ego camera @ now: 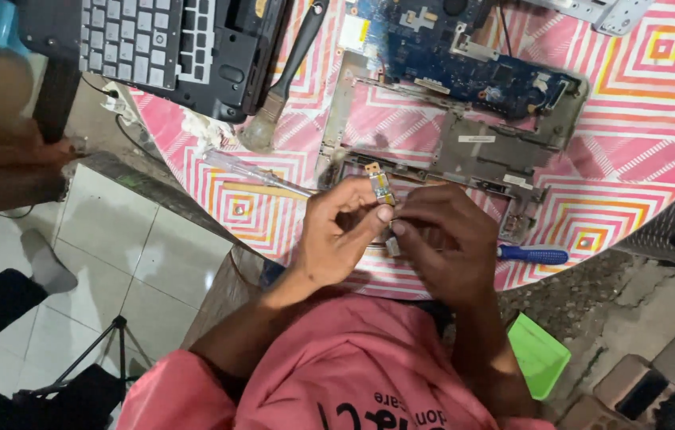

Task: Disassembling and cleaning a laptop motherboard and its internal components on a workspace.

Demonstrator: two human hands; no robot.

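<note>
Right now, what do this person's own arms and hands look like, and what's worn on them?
Both hands, the left hand and the right hand, are bare: no gloves, and no rings or watch that I can make out. The forearms are uncovered too. A pink short-sleeved shirt with dark printed lettering on the chest covers the upper arms, its sleeves ending above the elbows.

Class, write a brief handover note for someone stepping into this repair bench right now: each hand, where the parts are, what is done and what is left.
Left hand: pinching a small circuit board.
Right hand: fingertips meet the left's at that board's lower end.
Parts: laptop frame opened, blue mainboard lying on it; keyboard section set aside; brush, blue-handled screwdriver on the patterned table.
Done: laptop dismantled.
Left: small board not yet set down.
</note>
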